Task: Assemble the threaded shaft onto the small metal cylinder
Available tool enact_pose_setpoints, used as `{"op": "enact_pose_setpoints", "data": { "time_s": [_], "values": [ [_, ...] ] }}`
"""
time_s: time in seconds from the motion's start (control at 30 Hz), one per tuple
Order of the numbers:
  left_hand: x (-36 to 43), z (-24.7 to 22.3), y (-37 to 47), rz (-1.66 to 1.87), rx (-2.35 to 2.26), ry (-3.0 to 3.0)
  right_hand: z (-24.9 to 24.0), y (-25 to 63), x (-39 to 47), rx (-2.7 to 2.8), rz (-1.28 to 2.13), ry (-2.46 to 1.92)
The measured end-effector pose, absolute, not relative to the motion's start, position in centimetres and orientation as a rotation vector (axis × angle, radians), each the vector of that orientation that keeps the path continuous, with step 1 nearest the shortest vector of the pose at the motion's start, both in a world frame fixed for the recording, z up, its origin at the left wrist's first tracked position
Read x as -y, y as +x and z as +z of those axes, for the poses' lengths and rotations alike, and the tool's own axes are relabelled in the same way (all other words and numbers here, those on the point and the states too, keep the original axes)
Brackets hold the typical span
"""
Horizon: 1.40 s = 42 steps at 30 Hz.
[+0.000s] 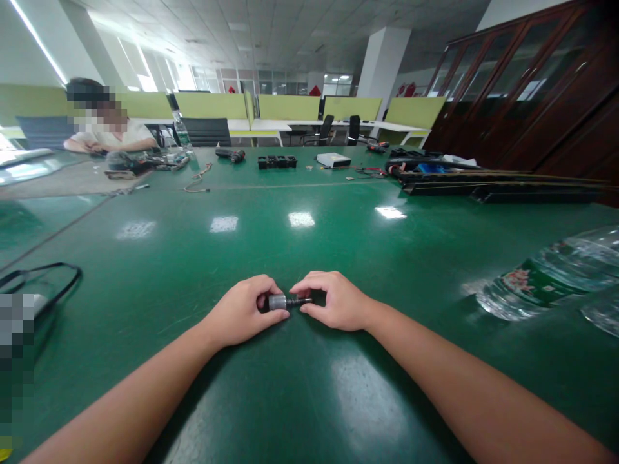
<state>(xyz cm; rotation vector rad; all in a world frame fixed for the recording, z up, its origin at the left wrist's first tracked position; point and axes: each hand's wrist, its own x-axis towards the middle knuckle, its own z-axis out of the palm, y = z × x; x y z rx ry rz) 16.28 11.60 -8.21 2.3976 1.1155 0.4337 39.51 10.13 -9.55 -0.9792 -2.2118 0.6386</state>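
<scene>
- L hand (244,309), lower centre of frame: thumb + fingers closed round the silver end of a small silver-and-black cylindrical metal part w/ thin dark shaft (277,302).
- Part is approx mid-frame, just below centre, shaft pointing R, btwn the 2 hands; can't tell if it touches the table.
- R hand (341,303), just R of it: thumb + fingers curved, narrow gap, shaft tip btwn them; contact unclear.
- Both over a glossy green tabletop (300,251) w/ bright light reflections.
- Far R of frame: clear plastic water bottle w/ green label (536,274), on its side.
- Far L edge: thin black looped strap (77,277).
- Upper centre: black rectangular block (277,162), flat silver box (333,160) to its R.
- Upper R: pile of long black bars (435,185); dark red-brown wooden cabinet (512,84) behind.
- Upper L: person in white top (133,135), seated, arms on table.
</scene>
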Motion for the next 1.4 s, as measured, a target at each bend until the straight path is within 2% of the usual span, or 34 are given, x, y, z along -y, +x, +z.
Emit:
{"op": "enact_pose_setpoints", "data": {
  "time_s": [1.4],
  "values": [
    [-11.55, -8.1, 16.44, 0.441, -1.057, 2.449, -9.79, 38.84, -10.06, 2.392, 0.485, -0.948]
  ]
}}
